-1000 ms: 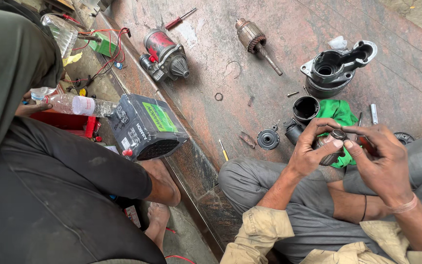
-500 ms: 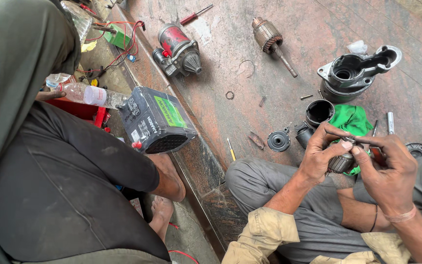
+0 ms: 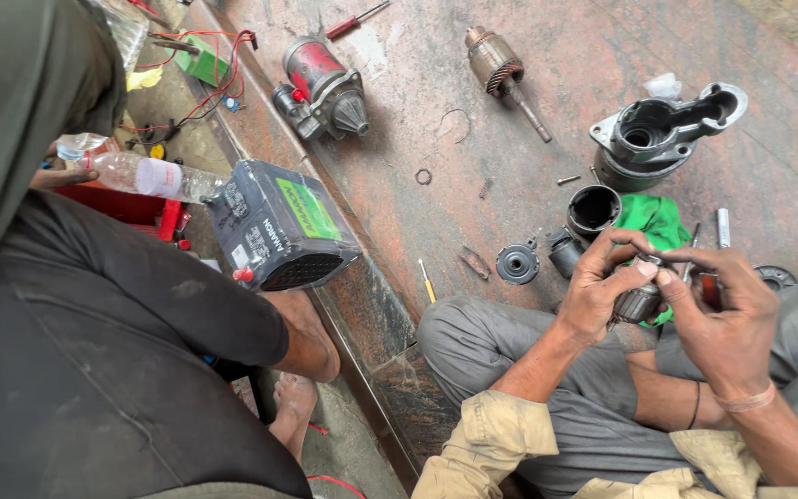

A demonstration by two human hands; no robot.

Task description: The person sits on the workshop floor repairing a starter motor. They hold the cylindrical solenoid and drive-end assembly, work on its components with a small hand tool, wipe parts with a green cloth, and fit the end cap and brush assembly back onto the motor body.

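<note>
On the reddish stone floor (image 3: pixel 787 176): a car battery (image 3: pixel 281 229), red starter motor (image 3: pixel 322 85), armature (image 3: pixel 502 70), grey housing (image 3: pixel 662 129), green cloth (image 3: pixel 655 218), red-handled screwdriver (image 3: pixel 356 18), with a plastic bottle (image 3: pixel 131 172) beside the battery.

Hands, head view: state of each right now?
Left hand: closed on the small metal motor part.
Right hand: fingers curled on the same part from the other side.

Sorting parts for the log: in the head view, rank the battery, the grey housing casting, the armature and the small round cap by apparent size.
1. battery, though it sits nearer the camera
2. grey housing casting
3. armature
4. small round cap
</note>
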